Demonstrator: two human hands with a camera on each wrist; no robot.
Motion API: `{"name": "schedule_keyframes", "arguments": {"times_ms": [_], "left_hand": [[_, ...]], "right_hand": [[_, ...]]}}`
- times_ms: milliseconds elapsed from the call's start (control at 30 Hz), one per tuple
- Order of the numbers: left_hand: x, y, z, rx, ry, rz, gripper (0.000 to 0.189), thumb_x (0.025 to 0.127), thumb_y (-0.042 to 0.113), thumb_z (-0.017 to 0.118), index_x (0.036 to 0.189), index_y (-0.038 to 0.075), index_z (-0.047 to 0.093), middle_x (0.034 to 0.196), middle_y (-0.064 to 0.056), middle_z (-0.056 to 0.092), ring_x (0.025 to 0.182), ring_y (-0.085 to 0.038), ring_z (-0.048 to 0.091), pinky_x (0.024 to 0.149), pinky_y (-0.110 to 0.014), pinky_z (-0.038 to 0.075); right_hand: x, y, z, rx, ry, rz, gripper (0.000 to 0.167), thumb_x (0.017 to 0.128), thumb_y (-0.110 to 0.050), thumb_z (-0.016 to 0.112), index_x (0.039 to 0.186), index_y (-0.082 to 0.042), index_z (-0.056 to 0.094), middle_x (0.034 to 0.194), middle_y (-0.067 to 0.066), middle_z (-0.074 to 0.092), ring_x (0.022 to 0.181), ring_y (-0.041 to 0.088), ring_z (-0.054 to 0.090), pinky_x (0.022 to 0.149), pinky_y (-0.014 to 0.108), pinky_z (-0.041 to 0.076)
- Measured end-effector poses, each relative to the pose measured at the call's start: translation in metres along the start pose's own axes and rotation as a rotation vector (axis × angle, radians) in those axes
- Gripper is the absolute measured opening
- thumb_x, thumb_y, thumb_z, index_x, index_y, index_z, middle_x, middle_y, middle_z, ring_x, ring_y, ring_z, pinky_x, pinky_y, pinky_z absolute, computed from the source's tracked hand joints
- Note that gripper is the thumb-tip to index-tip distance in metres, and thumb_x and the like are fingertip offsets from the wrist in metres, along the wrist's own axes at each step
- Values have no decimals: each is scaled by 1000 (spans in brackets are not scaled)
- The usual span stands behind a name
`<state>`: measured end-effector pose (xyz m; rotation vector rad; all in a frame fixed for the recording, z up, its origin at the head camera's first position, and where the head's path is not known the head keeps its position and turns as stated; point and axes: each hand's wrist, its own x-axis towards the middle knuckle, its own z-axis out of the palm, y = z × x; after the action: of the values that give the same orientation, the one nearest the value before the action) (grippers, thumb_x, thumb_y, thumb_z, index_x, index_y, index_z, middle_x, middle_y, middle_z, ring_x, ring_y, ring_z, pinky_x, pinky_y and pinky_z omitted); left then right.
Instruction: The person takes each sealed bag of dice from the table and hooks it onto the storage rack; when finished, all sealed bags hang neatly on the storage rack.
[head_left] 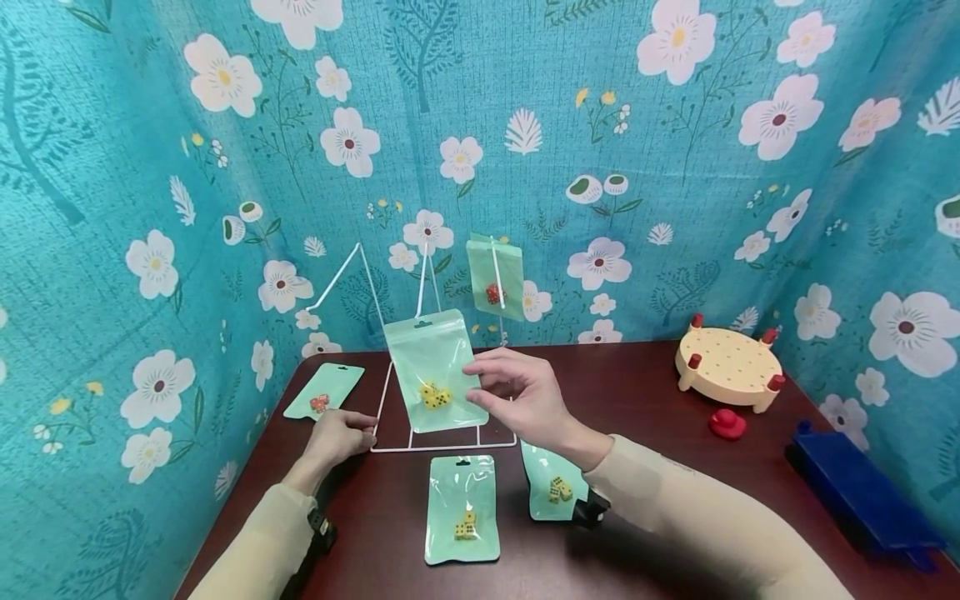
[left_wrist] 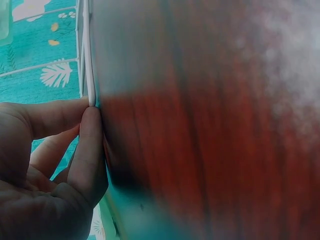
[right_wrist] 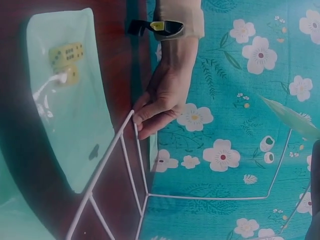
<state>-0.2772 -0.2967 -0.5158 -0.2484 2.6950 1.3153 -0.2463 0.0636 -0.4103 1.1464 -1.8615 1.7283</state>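
Note:
My left hand (head_left: 339, 439) pinches the front left corner of a white wire display rack (head_left: 442, 451) between thumb and finger. Up close in the left wrist view, the fingertips (left_wrist: 91, 117) meet on the thin rod. From the rack's middle hook hangs a mint-green pouch with yellow dice (head_left: 431, 358), slightly tilted. My right hand (head_left: 525, 392) is beside this pouch, its fingers overlapping the right edge in the head view, with a gap between thumb and forefinger. Another green pouch with red dice (head_left: 510, 271) hangs on the right hook; the left hook carries nothing.
A red-dice pouch (head_left: 324, 392) lies left of the rack. Two yellow-dice pouches lie in front, one central (head_left: 461, 492), another (head_left: 543, 479) partly under my right forearm. To the right are a cream round stool-like toy (head_left: 727, 358), a red duck (head_left: 727, 424) and a blue object (head_left: 862, 492).

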Motion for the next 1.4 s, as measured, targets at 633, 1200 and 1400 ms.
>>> {"name": "schedule_keyframes", "arguments": {"times_ms": [633,1200,1400], "left_hand": [[-1,3,0,-3,-5,-18,34,97,5,80,130,5,84,108,-11,83,88,-16,72,80,-30,65],[1,0,-1,30,9,6,35,93,7,82,128,5,85,104,-7,85,91,-18,71,76,-29,62],[1,0,0,25,10,-2,37,91,7,83,128,6,85,105,-7,85,93,-18,71,77,-29,62]], "right_hand": [[8,6,8,-19,29,87,32,91,10,86,122,5,82,117,24,80,83,5,78,77,26,68],[17,21,8,-77,74,145,33,92,5,87,125,2,83,126,23,80,88,14,81,83,25,68],[23,26,8,-90,95,195,32,94,2,87,126,-1,84,127,19,81,90,15,80,84,23,67]]}}
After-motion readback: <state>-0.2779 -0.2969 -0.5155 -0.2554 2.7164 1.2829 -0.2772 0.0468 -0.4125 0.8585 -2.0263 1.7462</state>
